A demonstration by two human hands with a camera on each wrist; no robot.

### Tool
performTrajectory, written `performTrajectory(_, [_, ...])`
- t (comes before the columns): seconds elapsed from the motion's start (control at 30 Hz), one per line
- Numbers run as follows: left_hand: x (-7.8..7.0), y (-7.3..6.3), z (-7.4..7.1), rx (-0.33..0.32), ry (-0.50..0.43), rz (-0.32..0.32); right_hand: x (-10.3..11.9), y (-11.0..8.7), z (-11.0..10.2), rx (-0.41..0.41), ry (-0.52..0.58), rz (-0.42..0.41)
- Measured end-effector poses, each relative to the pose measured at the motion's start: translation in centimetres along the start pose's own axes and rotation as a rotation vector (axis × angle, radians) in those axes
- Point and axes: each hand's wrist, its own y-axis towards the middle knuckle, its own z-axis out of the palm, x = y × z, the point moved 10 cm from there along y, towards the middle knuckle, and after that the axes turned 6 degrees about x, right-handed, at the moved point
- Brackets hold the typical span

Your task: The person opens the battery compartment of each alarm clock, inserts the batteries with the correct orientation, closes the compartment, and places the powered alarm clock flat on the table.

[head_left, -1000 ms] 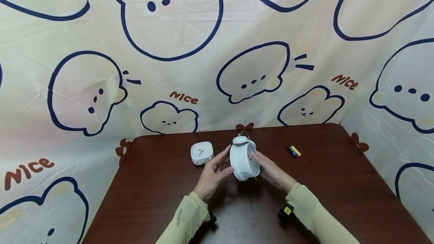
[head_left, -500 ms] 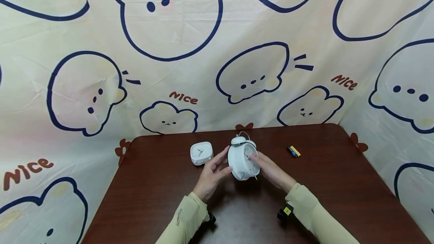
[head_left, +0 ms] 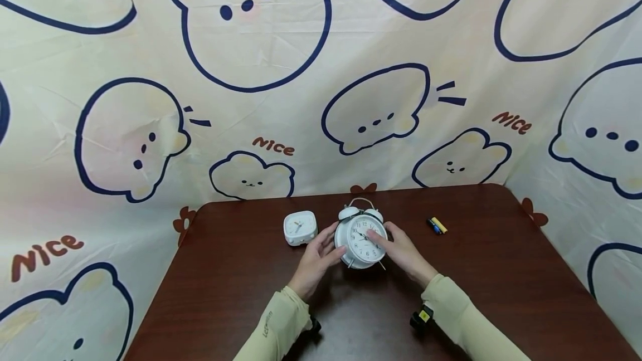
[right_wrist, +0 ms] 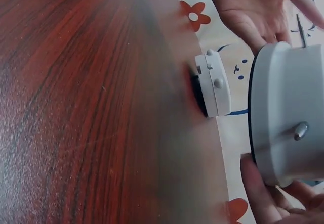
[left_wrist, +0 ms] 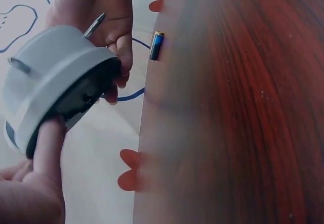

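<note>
Twin-bell alarm clock gripped between two hands above the table; directions are read from the clock's centre, with 12 o'clock toward the far edge. Its long axis, handle to feet, runs from 12 to 6; the wrist views show it tipped back, dial upward, dark back toward the wood. The left hand lies at 8 o'clock, thumb at the rim, a finger against the back. The right hand lies near 4, thumb over the dial, other fingers behind. Both hands are thus clamped on the clock, neither clearly nearer. A white square clock rests between 9 and 10, just beyond the left fingertips; two batteries lie between 2 and 3, apart from the right hand. The far edge is near; the broadest room for moving extends toward 6.
</note>
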Motion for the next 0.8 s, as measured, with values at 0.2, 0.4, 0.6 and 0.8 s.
performTrajectory(0.2, [0.5, 0.1, -0.4, -0.068, 0.084, -0.059, 0.8, -0.5, 0.2, -0.035, -0.171, -0.011])
performTrajectory(0.4, [1.1, 0.2, -0.6, -0.097, 0.103, -0.092, 1.5, -0.8, 0.6, -0.038, -0.205, -0.035])
performTrajectory(0.6, [1.4, 0.3, -0.6, -0.091, 0.106, -0.110, 1.4, -0.8, 0.5, -0.018, -0.170, -0.046])
performTrajectory(0.8, [1.9, 0.2, -0.6, -0.083, 0.092, -0.135, 1.1, -0.8, 0.2, 0.001, -0.155, -0.056])
